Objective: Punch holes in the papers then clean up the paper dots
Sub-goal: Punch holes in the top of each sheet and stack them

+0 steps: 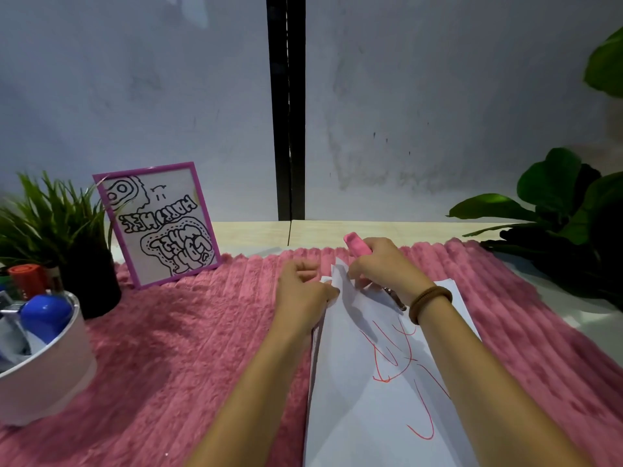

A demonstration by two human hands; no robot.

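Grey wall (438,96) behind, pale wood worktop (387,230) below it, pink ribbed plush mat (185,348) over most of it. Right hand (377,264) curled round a pink hole punch (356,245) at the far left corner of the papers (371,409), where the top sheet's corner stands lifted. Left hand (301,288) just beside, on the stack's left edge, fingers curled; cannot tell whether it pinches the sheets. Pen (395,298) lies on the papers under the right wrist. Stack runs toward the viewer and off the bottom edge; red scribbles on top, no words. Bare mat left of the stack, up to a purple frame (158,227) and a white tub (47,375); narrower strip on the right, toward a leafy plant (556,203). Frame's bubble lettering reads reversed, not legible.
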